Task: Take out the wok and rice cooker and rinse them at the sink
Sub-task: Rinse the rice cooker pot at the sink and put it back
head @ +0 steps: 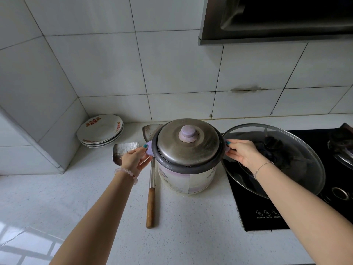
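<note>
**White-tiled kitchen corner: both hands on the cooker**

White speckled counter [76, 207] runs along a tiled wall [172, 64], with a dark hood [277, 18] at the upper right. The cooker [188, 175] stands on the counter, just left of the black hob [267, 213]. Its body is pale with faded lilac print and has a dark rim. A dull steel lid [198, 150] with a lilac knob [188, 133] sits on it.

The left hand [136, 159] grasps the cooker's lilac left handle [150, 148], thumb on top and fingers curled beneath. A pink bead bracelet [127, 174] circles that wrist. The right hand [241, 152] grips the opposite handle, which it almost wholly covers, thumb over it and fingers tucked under. A thin chain [261, 168] hangs on that wrist. Both thumbnails are painted teal.

On the hob, touching the cooker's right side, lies a large glass lid [298, 175] with a steel rim. Dark shapes show through it; whether the wok is under it I cannot tell. Another burner [342, 148] sits at the far right edge.

A spatula [150, 205] with a wooden handle lies on the counter just left of the cooker, its blade reaching behind the cooker. A cleaver [124, 150] lies flat beyond the left hand. A stack of white plates [101, 131] with red and orange patterns rests in the corner by the wall.
</note>
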Available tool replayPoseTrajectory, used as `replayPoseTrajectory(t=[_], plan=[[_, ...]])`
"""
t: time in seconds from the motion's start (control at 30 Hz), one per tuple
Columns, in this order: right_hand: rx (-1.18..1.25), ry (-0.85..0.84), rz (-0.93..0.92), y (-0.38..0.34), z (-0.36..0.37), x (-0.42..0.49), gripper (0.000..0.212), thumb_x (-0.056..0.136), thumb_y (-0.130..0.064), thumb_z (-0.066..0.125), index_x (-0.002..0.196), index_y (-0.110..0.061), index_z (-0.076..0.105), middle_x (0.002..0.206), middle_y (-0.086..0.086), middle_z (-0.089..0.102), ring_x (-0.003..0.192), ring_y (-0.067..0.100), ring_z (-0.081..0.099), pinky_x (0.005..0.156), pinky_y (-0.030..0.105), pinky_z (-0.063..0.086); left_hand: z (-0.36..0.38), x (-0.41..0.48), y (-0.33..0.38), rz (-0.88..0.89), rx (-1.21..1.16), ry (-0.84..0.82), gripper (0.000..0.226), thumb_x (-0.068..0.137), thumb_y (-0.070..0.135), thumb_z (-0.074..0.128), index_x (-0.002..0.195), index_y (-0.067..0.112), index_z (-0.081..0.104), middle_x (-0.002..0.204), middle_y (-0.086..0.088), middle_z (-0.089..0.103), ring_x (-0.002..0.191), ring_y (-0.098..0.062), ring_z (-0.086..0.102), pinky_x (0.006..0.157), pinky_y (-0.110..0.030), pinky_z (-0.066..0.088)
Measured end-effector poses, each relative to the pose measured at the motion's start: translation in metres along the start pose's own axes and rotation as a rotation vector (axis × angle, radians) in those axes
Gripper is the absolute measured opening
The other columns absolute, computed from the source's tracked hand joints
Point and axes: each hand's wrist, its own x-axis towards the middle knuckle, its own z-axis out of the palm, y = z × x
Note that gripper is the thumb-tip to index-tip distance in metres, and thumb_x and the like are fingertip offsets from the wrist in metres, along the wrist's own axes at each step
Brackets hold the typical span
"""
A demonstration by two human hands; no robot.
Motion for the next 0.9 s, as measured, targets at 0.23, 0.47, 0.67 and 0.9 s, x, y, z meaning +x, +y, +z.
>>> replayPoseTrajectory(t=[0.23, 0.47, 0.67, 0.9], plan=[[0.005, 0.002, -0.001, 0.001, 0.000, 0.004, 0.034, 0.092, 0.012, 0.043, 0.123, 0.007, 0.056, 0.120, 0.027, 0.059, 0.092, 0.030, 0.060, 0.079, 0.037, 0.048, 0.002, 0.001, 0.003, 0.002, 0.058, 0.003, 0.003, 0.088, 0.005, 0.062, 0.088, 0.002, 0.060, 0.087, -0.015, 0.066, 0.079, -0.020, 0.066, 0.074, -0.031, 0.056], [-0.055, 0.009, -0.053, 0.004, 0.000, 0.006, 0.031, 0.093, 0.008, 0.046, 0.122, 0.007, 0.056, 0.110, 0.026, 0.062, 0.086, 0.029, 0.062, 0.070, 0.033, 0.051, 0.003, 0.005, 0.001, 0.080, 0.189, 0.015, 0.007, 0.089, 0.003, 0.059, 0.096, 0.000, 0.060, 0.096, -0.017, 0.065, 0.086, -0.022, 0.065, 0.077, -0.030, 0.055], [-0.115, 0.047, -0.078, 0.005, 0.003, 0.009, 0.026, 0.092, 0.006, 0.051, 0.116, 0.005, 0.061, 0.112, 0.027, 0.063, 0.099, 0.036, 0.063, 0.067, 0.034, 0.052, 0.008, 0.002, 0.005, 0.123, 0.330, 0.018, 0.014, 0.092, 0.002, 0.053, 0.105, -0.001, 0.058, 0.100, -0.019, 0.062, 0.095, -0.026, 0.062, 0.087, -0.034, 0.052], [-0.133, 0.051, -0.094, 0.007, 0.001, 0.007, 0.027, 0.091, 0.004, 0.054, 0.117, 0.006, 0.060, 0.113, 0.027, 0.062, 0.094, 0.033, 0.061, 0.072, 0.035, 0.051, 0.000, -0.001, 0.009, 0.278, 0.625, -0.016, 0.023, 0.094, 0.005, 0.051, 0.114, -0.005, 0.057, 0.100, -0.022, 0.061, 0.089, -0.028, 0.059, 0.075, -0.031, 0.051]])
